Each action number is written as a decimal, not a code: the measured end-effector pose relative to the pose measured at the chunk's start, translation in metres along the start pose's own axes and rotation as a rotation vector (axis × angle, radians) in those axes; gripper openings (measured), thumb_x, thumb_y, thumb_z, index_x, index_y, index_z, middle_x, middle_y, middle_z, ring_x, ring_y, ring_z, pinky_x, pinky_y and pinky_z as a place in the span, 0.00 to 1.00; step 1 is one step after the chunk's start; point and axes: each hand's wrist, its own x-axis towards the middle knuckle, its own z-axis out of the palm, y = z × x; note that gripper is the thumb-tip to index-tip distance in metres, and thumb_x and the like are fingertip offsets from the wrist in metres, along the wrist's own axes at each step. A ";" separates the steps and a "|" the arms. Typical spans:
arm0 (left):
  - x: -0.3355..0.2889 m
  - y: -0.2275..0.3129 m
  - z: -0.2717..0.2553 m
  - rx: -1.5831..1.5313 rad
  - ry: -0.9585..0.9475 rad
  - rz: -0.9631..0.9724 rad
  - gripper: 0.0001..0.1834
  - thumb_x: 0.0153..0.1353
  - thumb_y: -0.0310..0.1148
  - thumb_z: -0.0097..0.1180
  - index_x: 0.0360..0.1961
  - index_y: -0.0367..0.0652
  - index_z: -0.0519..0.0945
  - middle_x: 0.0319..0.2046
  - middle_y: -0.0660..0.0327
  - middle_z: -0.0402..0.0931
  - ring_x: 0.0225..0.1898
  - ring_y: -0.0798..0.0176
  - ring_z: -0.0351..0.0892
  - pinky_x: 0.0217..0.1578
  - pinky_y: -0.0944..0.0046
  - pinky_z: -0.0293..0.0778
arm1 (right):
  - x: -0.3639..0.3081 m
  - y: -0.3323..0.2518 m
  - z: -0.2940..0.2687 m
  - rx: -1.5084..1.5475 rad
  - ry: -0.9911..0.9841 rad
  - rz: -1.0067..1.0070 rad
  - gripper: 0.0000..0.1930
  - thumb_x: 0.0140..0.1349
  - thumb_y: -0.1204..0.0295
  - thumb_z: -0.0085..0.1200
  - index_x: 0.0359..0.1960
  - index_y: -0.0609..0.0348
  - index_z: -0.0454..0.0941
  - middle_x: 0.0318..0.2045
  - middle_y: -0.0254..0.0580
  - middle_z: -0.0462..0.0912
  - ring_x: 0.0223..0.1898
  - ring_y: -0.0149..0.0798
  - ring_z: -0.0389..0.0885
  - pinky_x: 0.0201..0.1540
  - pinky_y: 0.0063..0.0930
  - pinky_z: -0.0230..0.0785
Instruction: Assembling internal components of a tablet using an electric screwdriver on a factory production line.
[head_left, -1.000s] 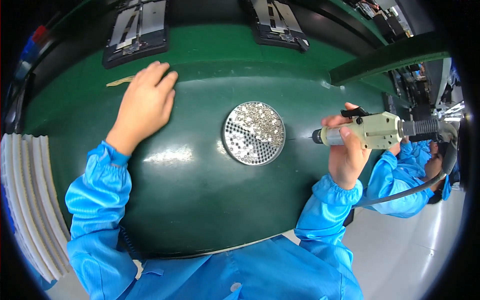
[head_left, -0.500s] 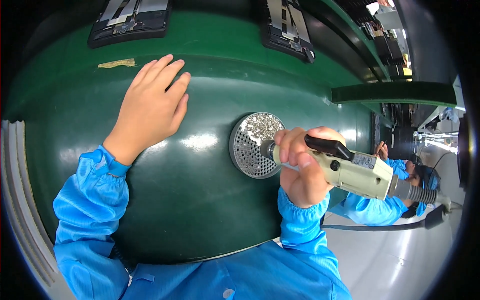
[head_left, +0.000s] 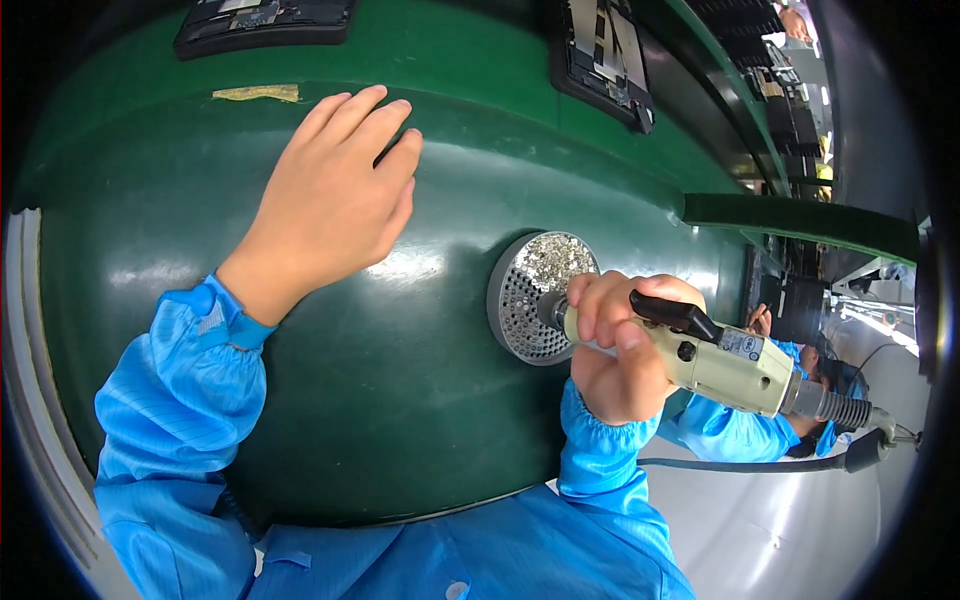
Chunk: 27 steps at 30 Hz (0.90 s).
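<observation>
My right hand (head_left: 632, 350) is wrapped round a cream electric screwdriver (head_left: 735, 372) with a black lever. Its nose end points left and reaches over a round grey dish (head_left: 522, 315) with a plate full of small holes. Small shiny pieces that look like screws (head_left: 556, 262) lie heaped on the far side of the plate. The bit's tip is hard to make out against the plate. My left hand (head_left: 330, 195) rests palm down on the green mat (head_left: 410, 400), fingers stretched out, holding nothing.
Two opened black flat devices (head_left: 262, 25) (head_left: 606, 65) lie at the far side. A yellowish strip (head_left: 256, 93) sits beyond my left fingers. A green beam (head_left: 800, 222) and a cable (head_left: 750, 464) are at the right, near another person in blue (head_left: 735, 425).
The dish, screwdriver and both hands appear slightly farther right in the view. The far devices have shifted toward the upper edge. My grip on the screwdriver is unchanged.
</observation>
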 end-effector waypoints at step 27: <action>0.102 0.034 -0.007 0.097 -0.466 -0.320 0.19 0.51 0.34 0.62 0.42 0.36 0.77 0.48 0.48 0.75 0.54 0.45 0.74 0.51 0.52 0.73 | -0.022 -0.047 -0.089 -0.111 0.342 -0.236 0.18 0.54 0.78 0.51 0.48 0.64 0.67 0.21 0.40 0.72 0.22 0.36 0.70 0.35 0.38 0.68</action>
